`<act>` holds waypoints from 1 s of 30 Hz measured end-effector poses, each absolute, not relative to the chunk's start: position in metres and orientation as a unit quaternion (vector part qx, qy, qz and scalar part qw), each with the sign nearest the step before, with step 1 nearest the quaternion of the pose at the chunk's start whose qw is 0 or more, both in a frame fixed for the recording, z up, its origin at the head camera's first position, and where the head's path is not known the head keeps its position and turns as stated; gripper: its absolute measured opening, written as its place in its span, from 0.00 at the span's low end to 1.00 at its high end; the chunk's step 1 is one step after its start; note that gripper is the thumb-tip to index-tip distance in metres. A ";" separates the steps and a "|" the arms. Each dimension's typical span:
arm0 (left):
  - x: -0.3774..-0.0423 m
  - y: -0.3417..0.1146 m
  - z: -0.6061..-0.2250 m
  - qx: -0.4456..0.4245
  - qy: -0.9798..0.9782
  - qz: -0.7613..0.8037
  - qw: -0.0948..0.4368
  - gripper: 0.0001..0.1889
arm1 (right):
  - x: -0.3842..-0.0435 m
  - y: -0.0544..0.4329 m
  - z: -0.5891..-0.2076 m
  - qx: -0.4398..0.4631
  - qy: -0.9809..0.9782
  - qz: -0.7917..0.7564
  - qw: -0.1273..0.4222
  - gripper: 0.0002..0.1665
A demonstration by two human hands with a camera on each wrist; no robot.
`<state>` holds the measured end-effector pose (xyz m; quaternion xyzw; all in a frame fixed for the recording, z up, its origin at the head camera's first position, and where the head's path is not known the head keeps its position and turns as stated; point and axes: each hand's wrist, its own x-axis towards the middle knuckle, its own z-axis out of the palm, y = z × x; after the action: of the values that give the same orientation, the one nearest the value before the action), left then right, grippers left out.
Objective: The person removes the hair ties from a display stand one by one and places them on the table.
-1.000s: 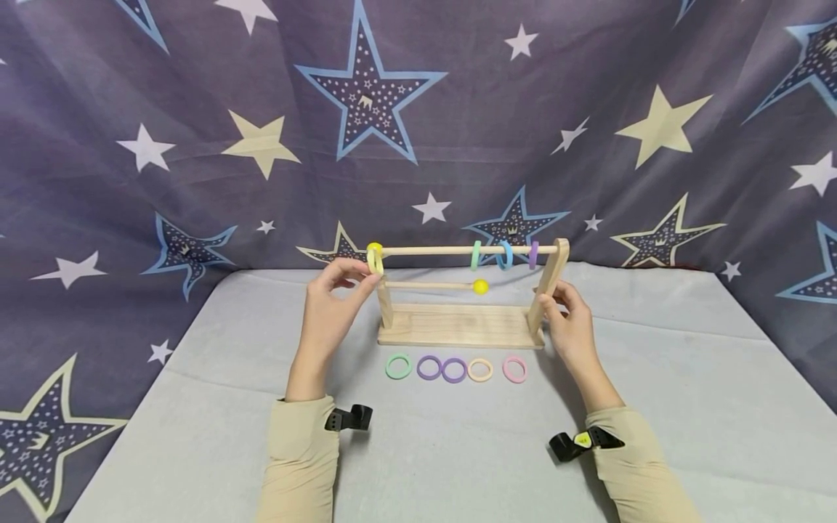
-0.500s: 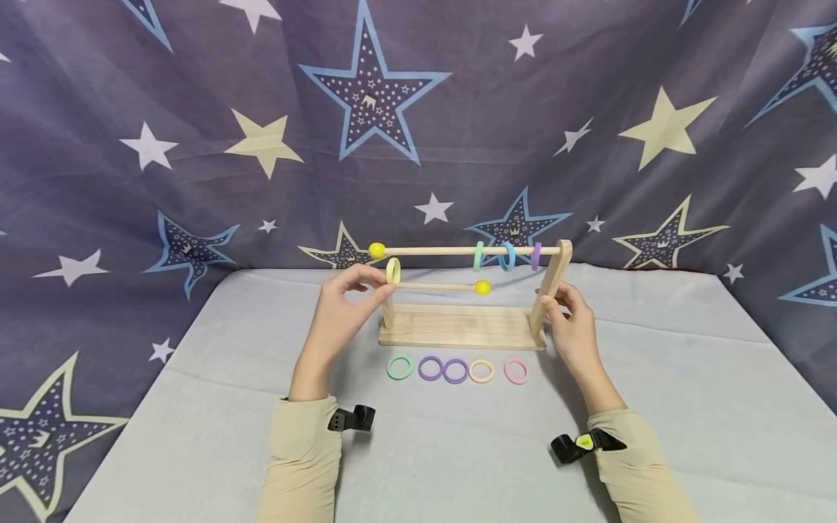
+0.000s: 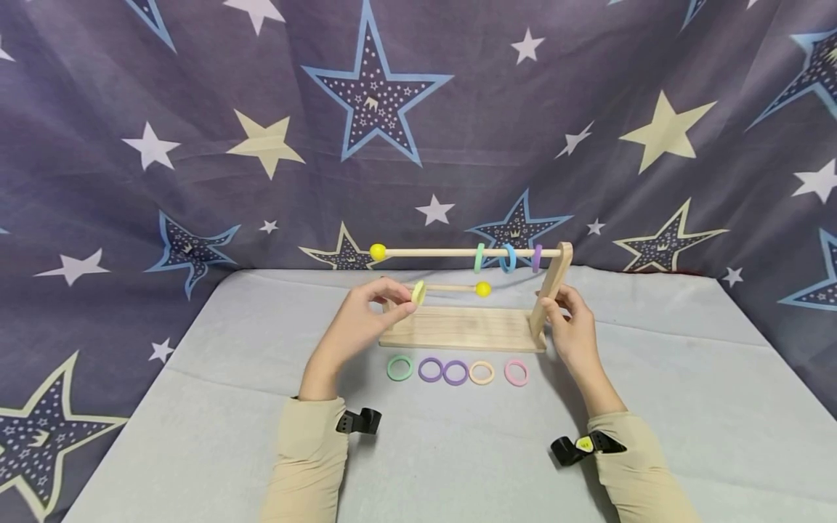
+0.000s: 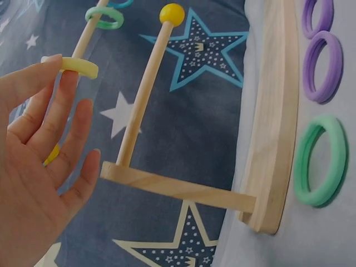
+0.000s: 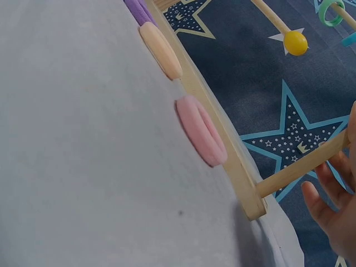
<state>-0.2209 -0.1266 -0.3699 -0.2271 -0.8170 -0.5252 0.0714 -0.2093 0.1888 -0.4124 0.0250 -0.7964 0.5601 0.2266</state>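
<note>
My left hand [image 3: 368,314] pinches a yellow ring [image 3: 418,293] between thumb and fingertips, in front of the lower rod of a wooden rack [image 3: 464,327]. In the left wrist view the yellow ring [image 4: 80,67] shows edge-on, off the rods. My right hand [image 3: 572,323] grips the rack's right upright [image 3: 551,290], its fingers passing behind the wood. On the upper rod [image 3: 428,253] hang a green ring [image 3: 479,258], a blue ring [image 3: 508,258] and a purple ring [image 3: 537,258]. The lower rod [image 4: 146,94] carries no ring and ends in a yellow ball [image 3: 483,289].
In front of the base lie a green ring [image 3: 400,368], two touching purple rings [image 3: 455,373], a peach ring [image 3: 482,373] and a pink ring [image 3: 516,373]. Another yellow ball [image 3: 377,252] caps the upper rod's left end. A star-patterned cloth [image 3: 418,174] hangs behind the grey table [image 3: 458,450].
The left hand has drawn the yellow ring off the ball end of the upper rod, then moved it right and down in front of the lower rod. The right hand keeps its grip.
</note>
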 end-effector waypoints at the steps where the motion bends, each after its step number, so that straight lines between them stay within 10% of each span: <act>1: -0.221 -0.125 -0.370 -0.229 -0.817 -0.525 0.068 0.06 | -0.210 0.189 -0.413 0.024 -0.798 0.559 0.227 0.18; 30: -0.215 -0.085 -0.378 -0.262 -0.854 -0.449 0.001 0.03 | -0.224 0.199 -0.433 0.003 -0.798 0.562 0.218 0.19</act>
<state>-0.2148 -0.0846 -0.3782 -0.2625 -0.8541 -0.4491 0.0009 -0.2239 0.1986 -0.4328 0.0030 -0.7983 0.5616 0.2176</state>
